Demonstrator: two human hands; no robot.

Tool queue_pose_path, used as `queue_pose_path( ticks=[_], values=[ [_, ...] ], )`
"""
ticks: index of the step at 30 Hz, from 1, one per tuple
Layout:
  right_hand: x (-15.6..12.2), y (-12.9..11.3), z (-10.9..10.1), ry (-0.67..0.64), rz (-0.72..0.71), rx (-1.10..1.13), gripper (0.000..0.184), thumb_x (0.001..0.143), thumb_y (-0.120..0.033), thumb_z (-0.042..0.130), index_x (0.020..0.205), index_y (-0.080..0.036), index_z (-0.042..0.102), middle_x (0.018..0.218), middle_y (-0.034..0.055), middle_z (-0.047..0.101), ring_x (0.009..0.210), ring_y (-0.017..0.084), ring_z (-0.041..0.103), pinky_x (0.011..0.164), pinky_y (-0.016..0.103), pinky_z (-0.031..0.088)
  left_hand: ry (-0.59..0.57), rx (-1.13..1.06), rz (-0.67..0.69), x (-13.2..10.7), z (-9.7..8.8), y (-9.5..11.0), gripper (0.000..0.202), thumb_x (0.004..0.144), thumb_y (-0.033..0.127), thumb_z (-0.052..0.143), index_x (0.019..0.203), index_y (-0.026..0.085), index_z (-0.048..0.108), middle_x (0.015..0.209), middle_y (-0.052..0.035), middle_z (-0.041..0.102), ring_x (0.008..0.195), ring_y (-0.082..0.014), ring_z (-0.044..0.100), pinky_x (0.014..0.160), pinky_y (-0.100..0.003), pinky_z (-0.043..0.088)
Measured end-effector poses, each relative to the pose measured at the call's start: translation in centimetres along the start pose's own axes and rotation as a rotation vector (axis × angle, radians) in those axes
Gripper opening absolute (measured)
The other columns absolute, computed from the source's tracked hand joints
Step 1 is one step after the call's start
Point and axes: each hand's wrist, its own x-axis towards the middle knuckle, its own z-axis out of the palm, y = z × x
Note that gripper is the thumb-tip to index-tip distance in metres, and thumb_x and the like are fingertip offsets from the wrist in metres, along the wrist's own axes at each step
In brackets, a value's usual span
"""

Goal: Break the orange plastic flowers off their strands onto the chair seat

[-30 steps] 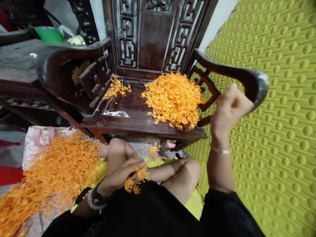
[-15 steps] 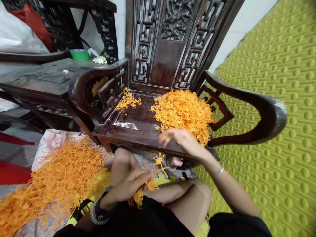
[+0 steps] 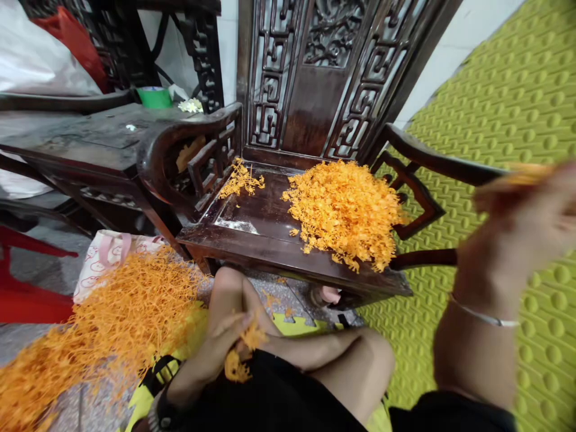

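Note:
My left hand (image 3: 225,342) is low over my lap, its fingers closed on several orange branched plastic pieces (image 3: 238,363) that poke out below and beside the fingertips. Raised high at the right edge, my right hand (image 3: 526,222) is smeared by motion, fingers curled, with a blurred orange plastic piece (image 3: 531,173) at its top. On the seat of a dark carved wooden chair (image 3: 265,243) lies a heap of small orange plastic pieces (image 3: 346,213). A smaller orange cluster (image 3: 242,180) sits at the seat's back left.
A large pile of thin orange branched strips (image 3: 130,306) spreads at my left, against a white and pink bag (image 3: 96,264). A red stool (image 3: 31,294) stands beyond it. Green tape (image 3: 154,98) lies on a dark side table (image 3: 90,141). Yellow-green studded matting (image 3: 508,114) fills the right side.
My right hand has swung from the seat's front edge up to the far right, closer to the camera. My left hand has moved slightly left and down. The view has shifted a little.

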Motion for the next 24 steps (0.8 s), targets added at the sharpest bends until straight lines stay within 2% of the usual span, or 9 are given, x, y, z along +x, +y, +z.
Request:
queue_pose_path(
  ticks=[3,5,8,11,15,17,19,21,24],
  values=[
    [4.1,5.5,1.7,-0.016,-0.112,-0.304,0.023,0.090,-0.039,0.052,0.076,-0.021,0.055,0.074,0.0050,0.055,0.075,0.018,0.047,0.076,0.034,0.036,0.237,-0.218,0.090,1.3,0.1,-0.1,0.042,0.066,0.055,0.073,0.070,0.015,0.060,0.058,0.0034,0.050,0.052,-0.0093,0.042,0.052,-0.021,0.036],
    [5.6,9.4,3.1,-0.114,-0.032,-0.442,0.018,0.083,-0.032,0.064,0.075,-0.019,0.054,0.092,0.0110,0.059,0.103,0.021,0.044,0.097,0.043,0.026,0.219,-0.336,0.184,2.2,0.6,0.3,0.032,0.067,0.044,0.075,0.073,0.015,0.062,0.061,0.0029,0.052,0.056,-0.0101,0.046,0.059,-0.022,0.041],
    [5.0,12.5,4.3,-0.078,0.088,-0.329,0.022,0.073,-0.032,0.074,0.078,-0.022,0.054,0.118,0.0142,0.053,0.122,0.027,0.029,0.107,0.055,0.007,0.122,-0.470,0.248,3.1,1.3,1.1,0.020,0.070,0.032,0.072,0.075,0.015,0.063,0.063,0.0018,0.052,0.058,-0.0103,0.047,0.063,-0.022,0.044],
    [0.1,10.4,4.8,-0.108,-0.053,-0.133,0.018,0.085,-0.036,0.061,0.100,-0.027,0.058,0.131,0.0078,0.048,0.127,0.026,0.029,0.111,0.051,0.012,0.103,-0.531,0.321,3.6,1.6,1.6,0.013,0.075,0.027,0.069,0.076,0.015,0.063,0.066,0.0012,0.053,0.060,-0.0095,0.048,0.061,-0.020,0.043],
    [-10.8,4.0,6.6,-0.601,-0.134,0.099,0.042,0.077,-0.045,0.069,0.111,-0.022,0.059,0.113,0.0074,0.063,0.106,0.024,0.058,0.094,0.043,0.045,0.103,-0.390,0.483,4.2,2.5,1.7,0.010,0.081,0.027,0.063,0.079,0.018,0.062,0.072,-0.0001,0.055,0.063,-0.0107,0.051,0.063,-0.021,0.044],
    [-15.6,1.6,8.2,-0.880,-0.021,0.311,0.067,0.068,-0.047,0.077,0.124,-0.020,0.052,0.120,0.0099,0.061,0.107,0.024,0.058,0.091,0.039,0.047,0.168,-0.133,0.589,4.4,3.2,1.9,0.013,0.088,0.028,0.055,0.085,0.020,0.063,0.077,-0.0011,0.058,0.069,-0.0128,0.053,0.068,-0.025,0.045],
    [-19.0,0.2,9.7,-1.039,0.086,0.455,0.050,0.076,-0.045,0.069,0.117,-0.019,0.057,0.105,0.0077,0.066,0.092,0.021,0.061,0.083,0.035,0.049,0.220,0.231,0.751,4.4,3.6,2.3,0.019,0.092,0.028,0.049,0.087,0.021,0.065,0.085,-0.0029,0.061,0.082,-0.0160,0.056,0.080,-0.029,0.044],
    [-21.1,-0.2,10.8,-1.085,0.199,0.569,0.030,0.086,-0.045,0.056,0.099,-0.019,0.064,0.083,0.0040,0.066,0.074,0.017,0.059,0.073,0.032,0.049,0.246,0.514,0.887,4.4,3.4,2.6,0.020,0.092,0.031,0.050,0.095,0.023,0.068,0.103,-0.0048,0.063,0.103,-0.0200,0.054,0.096,-0.034,0.039],
    [-22.8,-0.2,11.6,-0.972,0.455,0.714,0.043,0.091,-0.053,0.041,0.074,-0.019,0.062,0.062,0.0013,0.056,0.056,0.013,0.049,0.058,0.027,0.045,0.223,0.512,0.887,4.5,1.9,2.0,0.036,0.094,0.039,0.044,0.125,0.026,0.056,0.135,-0.0066,0.051,0.126,-0.0235,0.043,0.108,-0.040,0.030]
  ],
)
